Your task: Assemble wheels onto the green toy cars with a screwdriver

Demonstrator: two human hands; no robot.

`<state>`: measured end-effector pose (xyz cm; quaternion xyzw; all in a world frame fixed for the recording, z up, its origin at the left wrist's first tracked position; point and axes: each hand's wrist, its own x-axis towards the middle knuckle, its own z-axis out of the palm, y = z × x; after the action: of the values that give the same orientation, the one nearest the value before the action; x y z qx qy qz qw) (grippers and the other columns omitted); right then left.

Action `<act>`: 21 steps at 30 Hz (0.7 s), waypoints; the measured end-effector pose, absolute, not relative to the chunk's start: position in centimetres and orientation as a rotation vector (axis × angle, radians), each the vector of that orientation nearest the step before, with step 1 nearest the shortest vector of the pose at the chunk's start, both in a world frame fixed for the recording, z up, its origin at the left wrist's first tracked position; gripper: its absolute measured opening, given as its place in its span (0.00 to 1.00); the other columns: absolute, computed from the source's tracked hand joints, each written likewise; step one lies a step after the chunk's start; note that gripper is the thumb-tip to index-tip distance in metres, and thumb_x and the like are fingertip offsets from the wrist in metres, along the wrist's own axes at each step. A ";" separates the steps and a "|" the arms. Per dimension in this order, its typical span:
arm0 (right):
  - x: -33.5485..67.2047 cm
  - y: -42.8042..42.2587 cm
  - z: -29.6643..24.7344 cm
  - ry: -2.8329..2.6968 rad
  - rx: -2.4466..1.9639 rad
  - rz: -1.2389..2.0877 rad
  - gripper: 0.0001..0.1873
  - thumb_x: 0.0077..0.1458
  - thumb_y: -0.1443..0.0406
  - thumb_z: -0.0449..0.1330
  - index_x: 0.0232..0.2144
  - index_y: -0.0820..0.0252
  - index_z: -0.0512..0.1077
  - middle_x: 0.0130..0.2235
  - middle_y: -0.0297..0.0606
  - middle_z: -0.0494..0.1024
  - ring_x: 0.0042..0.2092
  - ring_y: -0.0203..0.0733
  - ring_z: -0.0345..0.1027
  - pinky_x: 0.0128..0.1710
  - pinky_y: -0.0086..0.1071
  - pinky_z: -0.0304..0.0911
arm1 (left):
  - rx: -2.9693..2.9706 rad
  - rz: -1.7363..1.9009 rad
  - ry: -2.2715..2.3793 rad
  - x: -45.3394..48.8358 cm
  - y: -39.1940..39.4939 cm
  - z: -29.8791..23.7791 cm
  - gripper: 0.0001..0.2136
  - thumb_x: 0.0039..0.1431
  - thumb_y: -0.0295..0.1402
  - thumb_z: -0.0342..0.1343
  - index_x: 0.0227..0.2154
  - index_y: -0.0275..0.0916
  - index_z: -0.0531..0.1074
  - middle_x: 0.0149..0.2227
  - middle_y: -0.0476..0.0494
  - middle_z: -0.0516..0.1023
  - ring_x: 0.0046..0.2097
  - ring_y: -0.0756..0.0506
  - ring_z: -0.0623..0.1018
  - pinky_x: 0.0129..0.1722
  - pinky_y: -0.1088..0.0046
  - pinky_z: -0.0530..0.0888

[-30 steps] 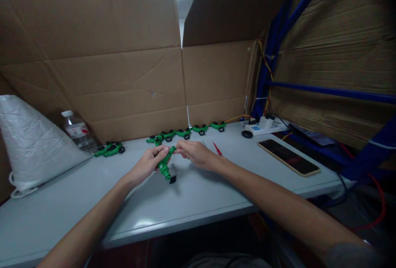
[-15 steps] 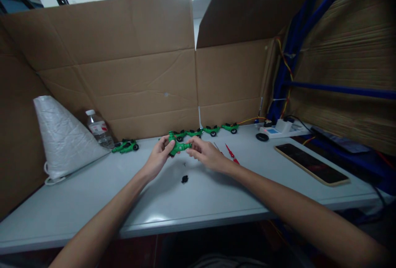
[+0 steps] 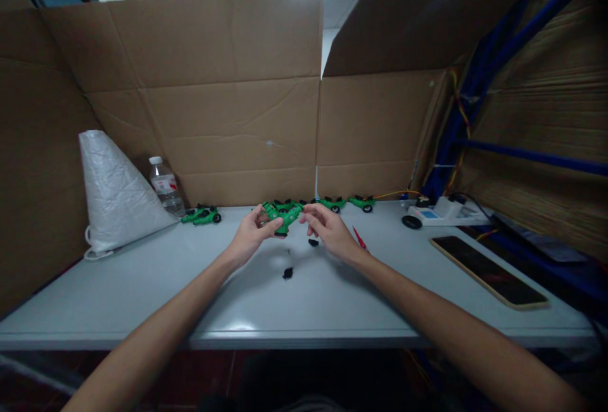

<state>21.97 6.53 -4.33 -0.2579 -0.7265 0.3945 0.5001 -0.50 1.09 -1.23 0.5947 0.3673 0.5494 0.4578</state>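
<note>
My left hand (image 3: 254, 234) grips a green toy car body (image 3: 284, 217) between thumb and fingers, holding it tilted above the table. Close to the part's right end is my right hand (image 3: 327, 228), its fingers bent and a little apart; nothing shows clearly between them, and whether a fingertip touches the part is hard to tell. Just below those fingers a small black piece (image 3: 313, 243) appears. Another black piece (image 3: 287, 273) lies on the table nearer to me, with a tiny thin bit (image 3: 288, 251) behind it.
Green toy cars (image 3: 363, 203) line the back, with more (image 3: 202, 215) at left beside a water bottle (image 3: 164, 185) and silvery bag (image 3: 116, 203). Rightward lie a red-handled tool (image 3: 360, 238), black ring (image 3: 411, 222), power strip (image 3: 451, 211) and phone (image 3: 489, 272). Cardboard (image 3: 228, 120) walls the table.
The green car body has turned in my left hand. My right hand has drawn slightly away from its end, and a black piece now shows below it. The whole view has shifted.
</note>
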 end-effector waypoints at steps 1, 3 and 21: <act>22.1 6.5 -4.3 -1.805 -0.649 0.834 0.16 0.69 0.54 0.56 0.51 0.57 0.71 0.43 0.40 0.80 0.35 0.40 0.72 0.36 0.35 0.67 | 1.448 1.381 0.909 -0.6 1.3 -1.3 0.24 0.55 0.44 0.72 0.48 0.37 0.71 0.45 0.39 0.81 0.41 0.43 0.83 0.41 0.62 0.83; 22.4 6.3 -4.3 -1.925 -0.682 0.599 0.13 0.70 0.58 0.56 0.50 0.57 0.73 0.46 0.41 0.80 0.41 0.43 0.72 0.43 0.37 0.67 | 1.405 1.435 0.934 -0.8 1.6 -1.5 0.24 0.54 0.45 0.72 0.46 0.37 0.70 0.41 0.43 0.81 0.40 0.43 0.83 0.40 0.61 0.83; 21.9 5.3 -6.4 -2.645 -0.730 0.032 0.20 0.71 0.64 0.56 0.63 0.49 0.69 0.55 0.45 0.75 0.56 0.55 0.63 0.54 0.46 0.57 | 1.360 1.486 1.177 -2.2 3.4 -2.8 0.28 0.52 0.52 0.71 0.42 0.38 0.66 0.35 0.45 0.81 0.32 0.46 0.83 0.24 0.78 0.70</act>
<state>21.86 5.26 -6.39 -0.2609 -0.9449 0.0116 0.1976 -2.20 3.44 -2.82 0.5360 0.4639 0.5855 0.3934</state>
